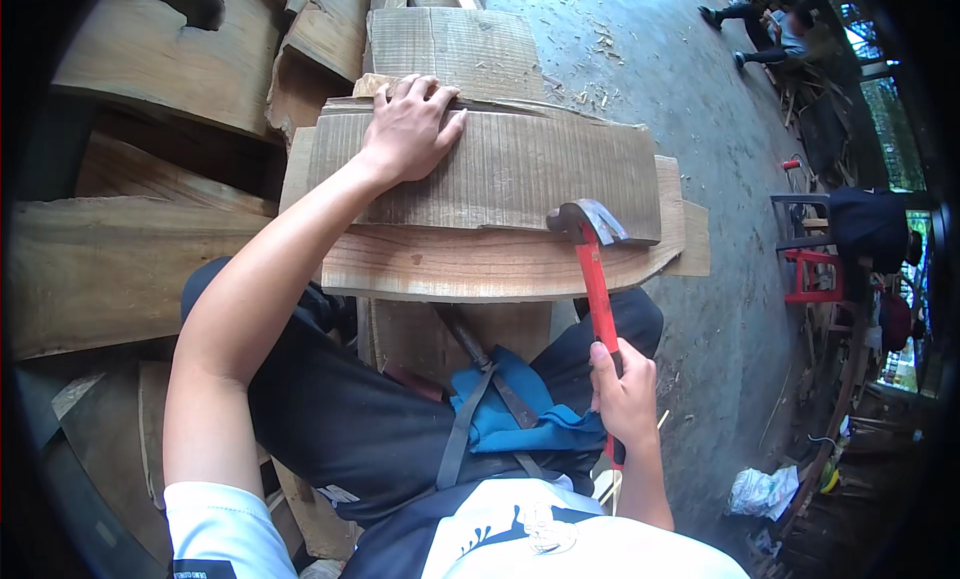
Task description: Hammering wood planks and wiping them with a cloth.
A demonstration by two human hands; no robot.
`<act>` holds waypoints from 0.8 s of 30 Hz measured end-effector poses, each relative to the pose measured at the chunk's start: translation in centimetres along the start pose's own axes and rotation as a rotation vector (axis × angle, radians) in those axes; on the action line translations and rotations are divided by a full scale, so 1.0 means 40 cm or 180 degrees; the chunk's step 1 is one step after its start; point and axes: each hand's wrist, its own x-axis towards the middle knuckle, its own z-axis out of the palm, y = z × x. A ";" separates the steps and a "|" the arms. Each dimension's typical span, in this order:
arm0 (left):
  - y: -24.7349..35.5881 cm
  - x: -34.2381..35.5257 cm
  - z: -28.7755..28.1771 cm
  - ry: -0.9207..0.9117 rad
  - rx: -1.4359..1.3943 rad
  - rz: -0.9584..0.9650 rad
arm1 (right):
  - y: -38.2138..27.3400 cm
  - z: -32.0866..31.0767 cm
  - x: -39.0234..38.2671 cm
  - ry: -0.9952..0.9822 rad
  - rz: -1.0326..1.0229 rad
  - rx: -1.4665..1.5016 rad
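Nearest me, a blue cloth (520,399) lies on the lap, just to the left of the right fingers. The right hand (625,391) is closed round the handle of a red hammer (598,299), thumb laid along the shaft, with a little of the grip's end showing below the fingers. I'd keep that hold low and relaxed, so the head's weight does the work and the wrist stays straight.

Ahead of those fingers, a pale brown board (450,264) sits under a grey weathered board (530,174). The hammer head overlaps the near edge of the grey one, claw to the right; I can't tell whether it touches.

Farther off, the left hand (408,139) rests on the grey board toward its far left, fingers spread open and gripping nothing I can see, their tips near a rough wood fragment (375,85). I judge the step to be steadying the stack while the hammer works it: I'd press down through the palm, keep the left fingers well clear of the head's path, and check that the boards don't rock before adding force.

Another sawn board (455,54) lies beyond the left fingertips, and past it to the right, shavings (600,64) litter the concrete floor (700,329).
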 end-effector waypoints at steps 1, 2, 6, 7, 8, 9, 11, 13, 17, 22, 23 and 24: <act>0.000 -0.001 0.000 -0.0001 0.0006 0.0009 | -0.009 -0.010 -0.001 0.0058 -0.0018 -0.0033; -0.001 -0.001 0.001 -0.0030 0.0042 -0.0012 | -0.020 -0.021 -0.003 0.0102 0.0024 -0.0076; -0.003 0.000 0.006 -0.0017 0.0086 -0.0007 | -0.068 -0.068 -0.022 0.0324 -0.0289 0.0200; -0.003 -0.001 0.008 0.0011 0.0067 0.0031 | -0.075 -0.077 -0.026 0.0449 -0.0311 0.0185; -0.004 0.000 0.010 0.0009 0.0058 0.0037 | -0.078 -0.080 -0.027 0.0489 -0.0364 0.0182; -0.005 -0.001 0.011 0.0026 0.0075 0.0022 | -0.077 -0.078 -0.025 0.0525 -0.0359 0.0193; -0.005 -0.001 0.011 -0.0010 0.0035 0.0041 | -0.065 -0.065 -0.014 0.0468 -0.0204 0.0213; -0.004 -0.002 0.010 0.0025 0.0150 0.0031 | -0.045 -0.036 0.004 0.0298 0.0065 0.0175; -0.004 0.000 0.007 0.0009 0.0164 0.0026 | -0.019 -0.021 0.028 0.0065 0.0258 0.0273; -0.004 -0.002 0.011 -0.0016 0.0093 0.0003 | -0.034 -0.051 0.025 0.0326 0.0017 0.0356; -0.004 -0.003 0.012 0.0002 0.0138 -0.0006 | -0.039 -0.049 0.030 0.0402 -0.0024 0.0413; -0.003 -0.004 0.013 -0.0017 0.0117 0.0006 | -0.042 -0.043 0.037 0.0479 -0.0124 0.0467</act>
